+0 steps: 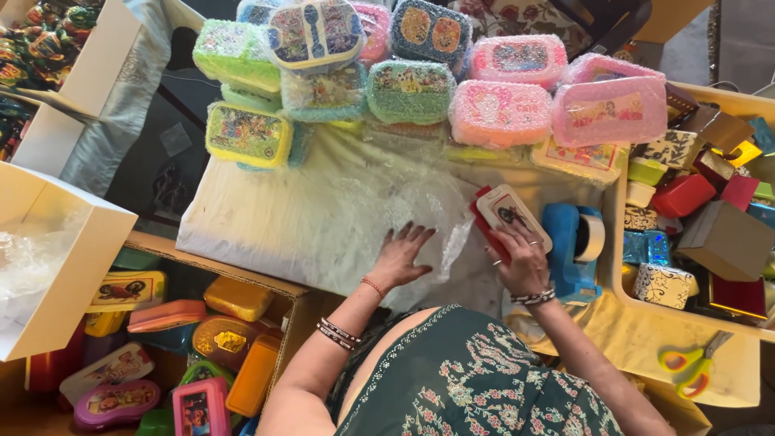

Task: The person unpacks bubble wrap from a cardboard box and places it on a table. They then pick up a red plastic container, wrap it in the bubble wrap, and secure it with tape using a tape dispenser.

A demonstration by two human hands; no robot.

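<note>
My left hand (401,257) lies flat with fingers spread on a clear bubble-wrap sheet (420,206) spread over the white work surface (266,218). My right hand (523,260) grips a red lunch box with a white picture lid (504,211), tilted on its edge at the right side of the sheet. A blue tape dispenser (575,246) stands just right of that hand.
Several bubble-wrapped lunch boxes (408,89) in green, pink and blue are stacked along the far edge. A cardboard box (295,303) of unwrapped boxes sits lower left. A tray (622,311) at right holds small gift boxes; green-yellow scissors (686,363) lie near it.
</note>
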